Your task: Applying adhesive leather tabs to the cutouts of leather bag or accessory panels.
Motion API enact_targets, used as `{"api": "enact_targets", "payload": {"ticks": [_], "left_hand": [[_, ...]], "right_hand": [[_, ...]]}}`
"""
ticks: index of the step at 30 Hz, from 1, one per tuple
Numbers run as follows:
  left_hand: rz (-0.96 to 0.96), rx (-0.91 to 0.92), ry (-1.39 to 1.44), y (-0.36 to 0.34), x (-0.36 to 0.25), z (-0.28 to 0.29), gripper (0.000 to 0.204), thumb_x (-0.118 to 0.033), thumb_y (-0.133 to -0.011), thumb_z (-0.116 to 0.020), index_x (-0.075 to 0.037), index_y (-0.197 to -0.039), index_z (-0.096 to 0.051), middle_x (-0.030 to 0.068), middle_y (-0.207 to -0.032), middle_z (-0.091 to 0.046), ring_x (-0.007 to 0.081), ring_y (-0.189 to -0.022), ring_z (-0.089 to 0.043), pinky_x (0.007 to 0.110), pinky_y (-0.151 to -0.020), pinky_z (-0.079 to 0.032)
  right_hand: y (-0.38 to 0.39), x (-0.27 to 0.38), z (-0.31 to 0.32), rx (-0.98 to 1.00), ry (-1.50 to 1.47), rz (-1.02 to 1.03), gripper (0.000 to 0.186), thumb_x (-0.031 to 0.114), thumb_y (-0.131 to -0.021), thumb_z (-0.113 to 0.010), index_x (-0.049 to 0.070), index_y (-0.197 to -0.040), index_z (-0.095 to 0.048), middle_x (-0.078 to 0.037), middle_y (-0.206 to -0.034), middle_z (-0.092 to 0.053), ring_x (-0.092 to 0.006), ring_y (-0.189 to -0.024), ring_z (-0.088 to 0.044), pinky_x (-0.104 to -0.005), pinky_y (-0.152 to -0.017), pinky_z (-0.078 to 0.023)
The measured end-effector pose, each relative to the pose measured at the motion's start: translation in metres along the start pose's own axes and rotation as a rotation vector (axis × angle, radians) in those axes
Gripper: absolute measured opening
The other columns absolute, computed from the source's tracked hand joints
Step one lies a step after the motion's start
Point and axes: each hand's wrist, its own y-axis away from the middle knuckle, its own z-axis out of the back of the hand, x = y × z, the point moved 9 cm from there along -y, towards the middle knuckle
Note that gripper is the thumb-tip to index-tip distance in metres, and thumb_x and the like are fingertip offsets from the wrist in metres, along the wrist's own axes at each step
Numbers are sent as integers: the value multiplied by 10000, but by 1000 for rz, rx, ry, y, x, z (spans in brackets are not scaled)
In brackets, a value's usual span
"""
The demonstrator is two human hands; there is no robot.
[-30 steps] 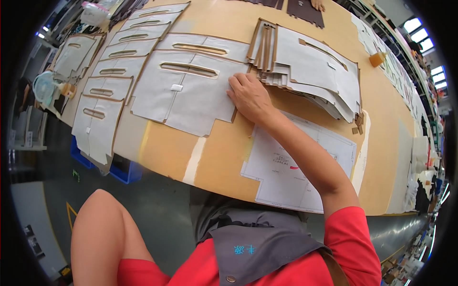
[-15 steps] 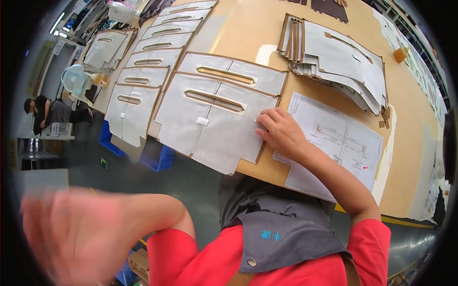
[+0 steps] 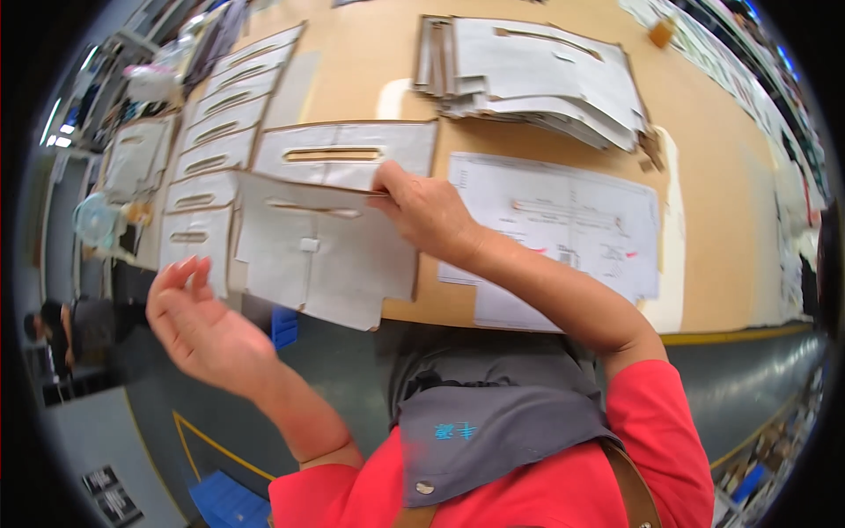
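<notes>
At the near edge of the table (image 3: 722, 238), the right hand (image 3: 433, 211) pinches a white slotted panel (image 3: 348, 255) near its far right corner, the slot (image 3: 312, 209) running crosswise left of the grip, while the empty, loosely curled left hand (image 3: 211, 330) hovers farther off.

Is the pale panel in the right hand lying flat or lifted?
The panel looks lifted at its far edge: the right hand grips that edge, and its slot appears thin.

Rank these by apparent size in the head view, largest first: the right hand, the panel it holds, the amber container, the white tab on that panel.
1. Panel
2. Right hand
3. Amber container, farther away
4. White tab
</notes>
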Motion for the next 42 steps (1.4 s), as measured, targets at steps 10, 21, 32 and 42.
{"api": "enact_targets", "payload": {"ticks": [10,21,32,42], "left_hand": [[-45,826,-300,89,37,-154,211,-41,-900,-654,-29,-1110,-666,101,-1120,-653,262,-1049,-604,352,-933,-470],[-268,1148,-357,183,84,-214,262,-70,-871,-683,-61,-1132,-666,100,-1124,-646,315,-1059,-586,407,-921,-470],[-338,1175,-500,200,81,-227,392,-53,-856,-660,-147,-1236,-655,53,-1061,-558,266,-989,-528,400,-889,-413],[-372,1182,-554,202,80,-226,415,-12,-845,-638,-143,-1238,-657,68,-1070,-547,272,-986,-516,399,-893,-416]], "right_hand": [[160,-178,230,-261,-501,-695,146,170,-933,-703,86,-1014,-615,31,-873,-630,-36,-784,-536,-191,-697,-433],[194,-211,268,-281,-202,-742,268,115,-926,-689,32,-1161,-591,6,-870,-623,-62,-821,-551,-206,-738,-449],[201,-217,276,-362,-51,-699,421,91,-915,-679,26,-1314,-558,10,-882,-602,-67,-796,-554,-217,-728,-457],[221,-133,259,-344,419,-317,236,32,-857,-703,55,-1090,-671,-111,-1101,-645,-297,-1042,-593,-373,-892,-493]]}}
